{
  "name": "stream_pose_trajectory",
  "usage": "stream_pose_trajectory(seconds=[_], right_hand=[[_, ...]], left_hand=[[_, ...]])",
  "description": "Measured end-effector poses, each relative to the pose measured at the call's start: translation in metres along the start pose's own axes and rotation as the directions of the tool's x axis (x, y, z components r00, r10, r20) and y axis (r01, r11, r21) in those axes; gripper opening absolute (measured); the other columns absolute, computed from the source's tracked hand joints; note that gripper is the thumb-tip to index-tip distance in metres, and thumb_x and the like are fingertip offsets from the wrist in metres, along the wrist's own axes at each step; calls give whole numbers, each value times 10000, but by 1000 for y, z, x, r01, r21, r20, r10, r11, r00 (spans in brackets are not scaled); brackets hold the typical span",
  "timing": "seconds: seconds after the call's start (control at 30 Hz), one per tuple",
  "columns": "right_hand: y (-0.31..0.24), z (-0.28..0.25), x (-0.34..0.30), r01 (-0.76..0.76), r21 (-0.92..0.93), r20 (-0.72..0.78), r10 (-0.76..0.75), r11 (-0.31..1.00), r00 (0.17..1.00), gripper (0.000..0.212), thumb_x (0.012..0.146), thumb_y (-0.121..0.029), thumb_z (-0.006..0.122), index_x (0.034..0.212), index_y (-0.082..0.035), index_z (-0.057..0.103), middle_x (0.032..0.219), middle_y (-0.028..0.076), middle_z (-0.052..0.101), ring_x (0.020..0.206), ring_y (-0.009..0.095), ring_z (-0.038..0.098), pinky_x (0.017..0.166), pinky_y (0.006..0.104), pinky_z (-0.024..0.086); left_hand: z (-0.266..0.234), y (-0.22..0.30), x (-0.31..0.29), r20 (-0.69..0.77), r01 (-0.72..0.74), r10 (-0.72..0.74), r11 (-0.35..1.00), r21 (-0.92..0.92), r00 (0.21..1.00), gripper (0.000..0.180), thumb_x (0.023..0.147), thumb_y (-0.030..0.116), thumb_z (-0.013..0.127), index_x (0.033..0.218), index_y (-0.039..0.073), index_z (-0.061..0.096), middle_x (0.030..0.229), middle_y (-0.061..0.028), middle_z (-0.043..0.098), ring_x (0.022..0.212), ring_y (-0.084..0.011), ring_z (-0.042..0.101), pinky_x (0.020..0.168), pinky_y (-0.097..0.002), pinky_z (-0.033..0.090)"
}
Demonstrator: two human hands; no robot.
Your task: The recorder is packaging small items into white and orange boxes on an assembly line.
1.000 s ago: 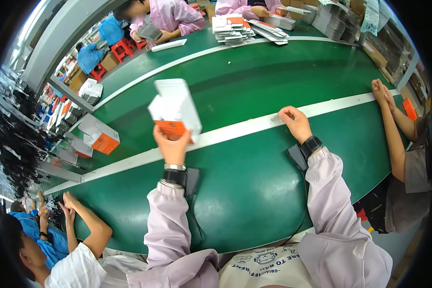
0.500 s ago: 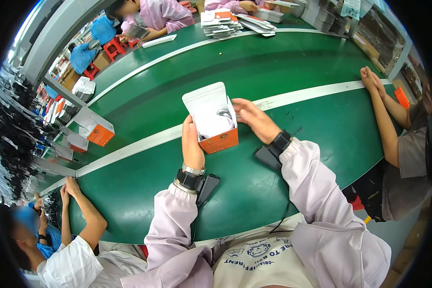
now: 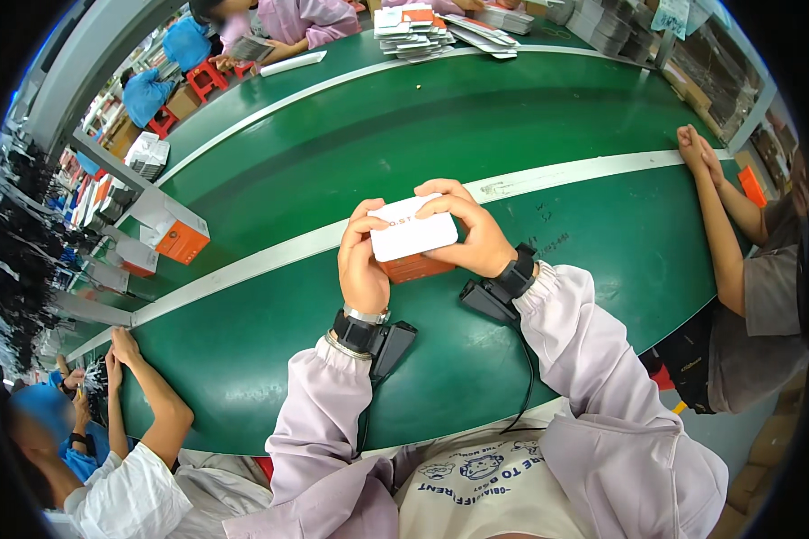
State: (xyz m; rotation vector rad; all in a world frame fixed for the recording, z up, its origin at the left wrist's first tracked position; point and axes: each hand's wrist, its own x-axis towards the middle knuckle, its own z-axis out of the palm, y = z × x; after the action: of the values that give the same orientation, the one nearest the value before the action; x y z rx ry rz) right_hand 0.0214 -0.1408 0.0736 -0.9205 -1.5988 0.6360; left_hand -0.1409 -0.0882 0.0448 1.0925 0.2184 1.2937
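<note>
The green table [image 3: 485,377] curved across my view. My left hand [image 3: 360,260] and right hand [image 3: 478,238] both had their grip snug around the box [image 3: 415,267], over the table. Its lid [image 3: 413,237], raised half a second earlier, had come down, covering the contents. The orange side faced me; the lid's long axis ran left-right, rising slightly rightward. Beyond lay a carton stack [image 3: 411,36].

On the worktop [image 3: 548,108], free passage exists between the held box [image 3: 413,240] and the far-edge carton pile [image 3: 413,36]; boxes [image 3: 182,241] obstruct toward the left edge, a neighbour's hands [image 3: 697,151] the right.
</note>
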Motion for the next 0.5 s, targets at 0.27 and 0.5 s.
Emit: stream_pose_trajectory(seconds=[0.27,0.5], right_hand=[[-9,7,0,-6,-86,6,6,996,1000,360,614,-151,697,938,-93,552,1136,109,405,1075,244,389,910,353,308],[-11,18,-2,10,-89,-16,-11,996,1000,299,662,-133,671,942,-93,576,1125,104,406,1058,248,402,885,344,333]], left_hand=[[8,5,-2,142,-260,218,819,512,966,352,772,298,579,1016,72,463,1155,-134,405,1031,-230,422,848,-335,369],[-2,9,-1,156,-287,243,761,582,958,322,795,279,567,1006,57,469,1153,-138,424,1008,-229,448,847,-334,373]])
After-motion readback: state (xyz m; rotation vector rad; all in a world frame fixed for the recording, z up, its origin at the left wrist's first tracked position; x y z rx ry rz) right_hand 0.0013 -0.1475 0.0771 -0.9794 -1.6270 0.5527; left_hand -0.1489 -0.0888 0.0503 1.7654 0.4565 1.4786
